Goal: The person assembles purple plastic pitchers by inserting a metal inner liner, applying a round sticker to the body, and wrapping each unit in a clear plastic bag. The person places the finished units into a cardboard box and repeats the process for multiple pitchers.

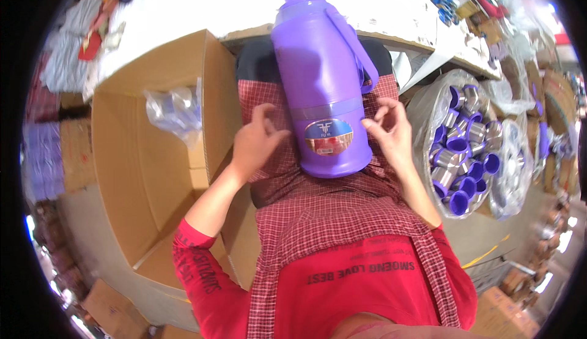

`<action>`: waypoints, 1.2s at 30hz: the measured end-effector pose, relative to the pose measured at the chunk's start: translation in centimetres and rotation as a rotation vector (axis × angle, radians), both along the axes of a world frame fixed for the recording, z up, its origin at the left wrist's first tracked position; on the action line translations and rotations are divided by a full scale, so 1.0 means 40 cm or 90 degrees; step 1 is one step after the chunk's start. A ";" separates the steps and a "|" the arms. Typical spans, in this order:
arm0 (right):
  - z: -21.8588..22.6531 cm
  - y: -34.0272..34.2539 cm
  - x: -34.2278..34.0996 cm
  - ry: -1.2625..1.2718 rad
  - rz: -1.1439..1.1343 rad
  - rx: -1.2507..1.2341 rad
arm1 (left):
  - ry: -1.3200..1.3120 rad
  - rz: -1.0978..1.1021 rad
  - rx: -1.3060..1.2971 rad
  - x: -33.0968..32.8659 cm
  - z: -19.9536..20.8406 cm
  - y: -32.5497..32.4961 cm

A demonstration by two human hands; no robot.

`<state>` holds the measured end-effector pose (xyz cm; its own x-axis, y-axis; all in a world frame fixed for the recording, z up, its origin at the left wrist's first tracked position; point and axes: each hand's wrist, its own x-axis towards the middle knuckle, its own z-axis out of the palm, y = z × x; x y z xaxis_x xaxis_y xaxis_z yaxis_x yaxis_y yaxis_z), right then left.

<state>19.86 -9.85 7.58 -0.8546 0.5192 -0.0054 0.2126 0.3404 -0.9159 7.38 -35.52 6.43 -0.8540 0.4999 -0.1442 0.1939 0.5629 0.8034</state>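
Note:
A purple thermos flask (319,63) rests across my lap, its spout end away from me and its base towards my belly. Its handle (358,51) is on the right side, and an oval label (329,137) sits low on the body, facing up. My left hand (257,143) is just left of the flask's lower part, fingers loosely bent and apart, holding nothing. On the other side, my right hand (391,132) has its thumb tip at the flask's edge beside the label; whether it touches I cannot tell. Its fingers are apart, not wrapped round anything.
An open cardboard box (143,186) stands at my left, with a clear plastic bag (174,112) inside. To the right, a plastic-lined container (422,119) holds several purple-and-silver cup-like parts (461,149). A white-covered table (226,2) runs along the far side.

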 end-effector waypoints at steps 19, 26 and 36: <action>-0.194 0.626 0.625 -0.149 -0.430 0.435 | -0.375 -0.263 0.517 -0.478 0.101 0.325; -0.336 0.978 0.911 -0.590 -0.727 0.298 | -0.472 -0.022 0.360 -0.506 0.045 0.317; -0.500 1.084 0.930 -0.769 -0.770 0.379 | -0.308 0.069 0.194 -0.455 0.115 0.299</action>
<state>57.06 33.51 -12.43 0.2894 0.9486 0.1282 0.9494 -0.3015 0.0880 -10.82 -23.58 11.05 -0.7754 0.4933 -0.3942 -0.2817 0.2885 0.9151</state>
